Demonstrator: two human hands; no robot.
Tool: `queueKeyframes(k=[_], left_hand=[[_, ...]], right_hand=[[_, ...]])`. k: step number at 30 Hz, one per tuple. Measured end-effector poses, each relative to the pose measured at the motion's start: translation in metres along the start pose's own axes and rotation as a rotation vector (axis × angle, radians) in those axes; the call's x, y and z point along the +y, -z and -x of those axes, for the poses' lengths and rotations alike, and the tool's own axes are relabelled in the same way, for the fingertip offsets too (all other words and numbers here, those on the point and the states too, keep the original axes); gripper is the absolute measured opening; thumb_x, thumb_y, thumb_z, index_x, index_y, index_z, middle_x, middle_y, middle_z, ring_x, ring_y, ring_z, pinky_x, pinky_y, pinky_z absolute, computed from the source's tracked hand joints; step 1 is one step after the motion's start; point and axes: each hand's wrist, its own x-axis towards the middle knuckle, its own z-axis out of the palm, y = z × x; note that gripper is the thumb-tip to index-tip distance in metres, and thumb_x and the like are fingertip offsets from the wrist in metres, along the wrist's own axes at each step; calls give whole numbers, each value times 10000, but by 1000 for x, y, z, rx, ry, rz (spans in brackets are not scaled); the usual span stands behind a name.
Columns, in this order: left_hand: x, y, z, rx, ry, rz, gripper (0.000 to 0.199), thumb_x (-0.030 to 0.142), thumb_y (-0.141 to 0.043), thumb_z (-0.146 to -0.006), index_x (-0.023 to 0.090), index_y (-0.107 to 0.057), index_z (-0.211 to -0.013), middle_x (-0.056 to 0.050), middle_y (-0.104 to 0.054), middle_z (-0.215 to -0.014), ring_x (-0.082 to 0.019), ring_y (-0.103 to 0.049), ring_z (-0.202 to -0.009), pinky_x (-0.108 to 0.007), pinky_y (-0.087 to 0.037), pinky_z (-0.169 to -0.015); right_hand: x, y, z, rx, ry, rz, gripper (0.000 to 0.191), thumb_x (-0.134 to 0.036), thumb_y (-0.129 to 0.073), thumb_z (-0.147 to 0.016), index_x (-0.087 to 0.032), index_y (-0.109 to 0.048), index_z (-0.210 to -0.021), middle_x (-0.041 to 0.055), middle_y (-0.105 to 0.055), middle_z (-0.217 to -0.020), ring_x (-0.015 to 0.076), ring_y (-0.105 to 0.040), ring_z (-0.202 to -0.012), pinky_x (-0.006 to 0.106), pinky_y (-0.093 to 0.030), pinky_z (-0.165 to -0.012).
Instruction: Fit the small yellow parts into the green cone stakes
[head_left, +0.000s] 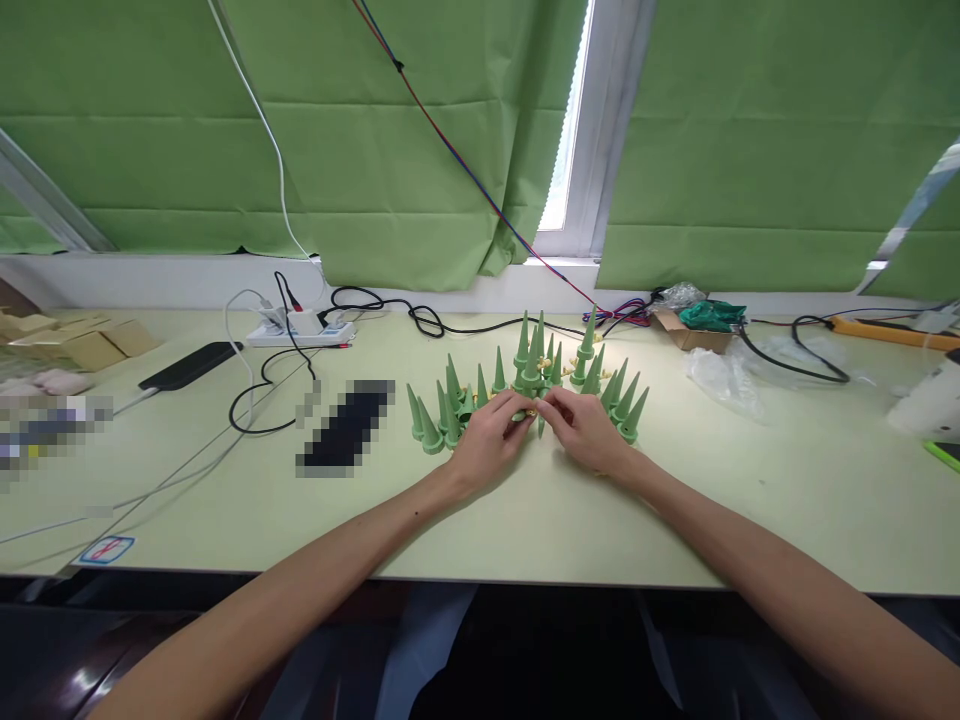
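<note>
My left hand point(489, 442) and my right hand point(586, 430) meet over the table, fingertips pinched together. Under the left fingers shows part of a green cone point(520, 416), with a small yellow piece point(531, 411) at its edge. What the right thumb and forefinger pinch is mostly hidden. A green tip point(541, 428) points down between the hands. Around and behind them stand many pointed green cones with wider round bases, a left cluster point(430, 432) and a right cluster point(634, 418). Small yellow pieces point(598, 346) lie among the cones at the back.
Left of the cones lies a dark, blurred-out flat object point(349, 425). Further back are a white power strip point(300, 332), looping cables and a black flat case point(191, 366). A small cardboard box point(694, 333) and clear plastic bags point(721, 382) sit at right.
</note>
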Motion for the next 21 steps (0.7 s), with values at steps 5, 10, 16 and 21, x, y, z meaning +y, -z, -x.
queueKeyframes(k=[5,10,16,21], left_hand=[[1,0,0,9,-2,-5,173,93,-519,-921,192,-610,-1030,-40,-650,-985,-134,-606,-844,-240,-503,-691],[1,0,-1,10,-14,-20,151,105,-518,-923,189,-617,-1001,-37,-655,-951,-136,-609,-824,-250,-511,-696],[0,-1,0,3,-35,-2,145,115,-521,-924,195,-622,-989,-46,-661,-952,-149,-619,-833,-260,-516,-688],[-1,-1,1,-1,-53,-4,141,117,-515,-925,197,-617,-980,-47,-661,-952,-151,-623,-853,-261,-518,-703]], right_hand=[[1,-1,1,15,19,40,366,-349,-447,-982,-210,-363,-653,-50,-378,-549,106,-321,-512,265,-270,-519],[4,-2,1,17,27,74,411,-378,-430,-986,-214,-316,-627,-52,-333,-531,108,-293,-506,275,-244,-510],[2,-2,1,30,34,116,457,-411,-396,-995,-216,-298,-594,-44,-336,-508,108,-286,-489,288,-244,-510],[0,-2,1,21,36,124,470,-423,-370,-999,-217,-260,-591,-48,-279,-500,109,-259,-485,290,-238,-516]])
